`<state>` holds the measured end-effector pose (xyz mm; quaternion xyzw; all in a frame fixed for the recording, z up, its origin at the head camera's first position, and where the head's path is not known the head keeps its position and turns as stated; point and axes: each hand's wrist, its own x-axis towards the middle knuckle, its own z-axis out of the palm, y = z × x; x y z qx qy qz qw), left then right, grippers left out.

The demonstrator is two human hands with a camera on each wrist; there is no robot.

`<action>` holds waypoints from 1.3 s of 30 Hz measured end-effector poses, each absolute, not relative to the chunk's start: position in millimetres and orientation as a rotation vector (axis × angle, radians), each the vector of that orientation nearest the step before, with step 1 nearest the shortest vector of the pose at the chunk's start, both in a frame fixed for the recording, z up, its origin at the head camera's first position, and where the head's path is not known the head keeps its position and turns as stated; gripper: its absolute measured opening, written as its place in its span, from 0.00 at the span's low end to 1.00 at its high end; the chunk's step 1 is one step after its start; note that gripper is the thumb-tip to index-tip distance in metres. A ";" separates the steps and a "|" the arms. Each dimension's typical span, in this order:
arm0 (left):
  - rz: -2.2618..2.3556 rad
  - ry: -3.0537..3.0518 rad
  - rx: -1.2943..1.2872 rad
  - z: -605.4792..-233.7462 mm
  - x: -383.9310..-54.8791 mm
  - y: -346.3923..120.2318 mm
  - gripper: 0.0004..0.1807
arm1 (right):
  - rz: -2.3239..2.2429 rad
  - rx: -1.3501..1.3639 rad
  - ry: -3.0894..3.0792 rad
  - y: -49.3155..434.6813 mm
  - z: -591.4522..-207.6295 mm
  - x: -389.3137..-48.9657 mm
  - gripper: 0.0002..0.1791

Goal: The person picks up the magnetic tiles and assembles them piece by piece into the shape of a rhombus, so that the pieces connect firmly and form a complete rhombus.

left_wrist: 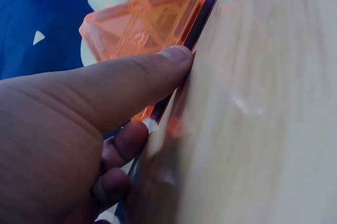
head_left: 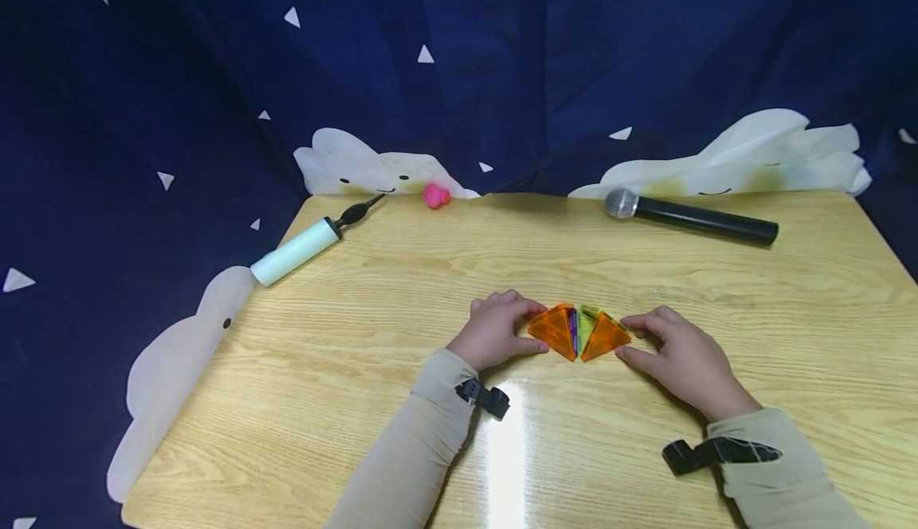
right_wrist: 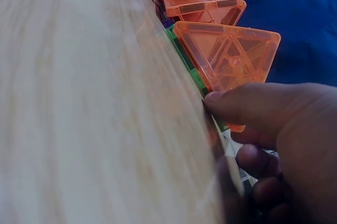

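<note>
Two small pyramids built of see-through magnetic tiles stand side by side on the wooden table. The left pyramid [head_left: 553,331] has orange sides and a purple tile at its base. My left hand [head_left: 500,330] pinches its outer corner between thumb and forefinger. On the other one, the right pyramid [head_left: 606,337], orange and yellow-green faces show, with a green base edge in the right wrist view. My right hand [head_left: 683,356] holds its outer corner, the thumb [right_wrist: 237,105] low against the base. A narrow gap separates the pyramids in the head view.
A black microphone [head_left: 706,221] with a silver head lies at the back right of the table [head_left: 358,378]. A pink toy duck [head_left: 434,196] sits at the back edge. At the back left lies a pale blue hand pump [head_left: 297,252]. A dark blue curtain [head_left: 488,75] hangs behind.
</note>
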<state>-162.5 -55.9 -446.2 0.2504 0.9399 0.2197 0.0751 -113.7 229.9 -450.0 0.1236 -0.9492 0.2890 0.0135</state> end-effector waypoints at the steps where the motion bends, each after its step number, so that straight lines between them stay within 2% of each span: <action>1: 0.681 2.809 0.743 -445.8 -162.6 -56.7 0.30 | 0.907 0.375 -2.965 229.8 -449.6 -113.9 0.25; 9: 0.839 2.757 0.677 -443.0 -164.8 -64.0 0.14 | 0.931 0.330 -2.951 231.9 -449.6 -114.5 0.15; 13: 0.900 2.732 0.660 -443.7 -166.2 -67.5 0.09 | 0.949 0.322 -2.941 232.3 -449.8 -113.9 0.11; 25: 0.984 2.758 0.659 -450.6 -167.2 -68.1 0.07 | 0.990 0.290 -2.869 233.8 -454.9 -113.6 0.08; 39: 1.296 2.620 0.655 -451.3 -165.1 -69.9 0.07 | 1.092 0.281 -2.762 234.5 -459.4 -112.6 0.07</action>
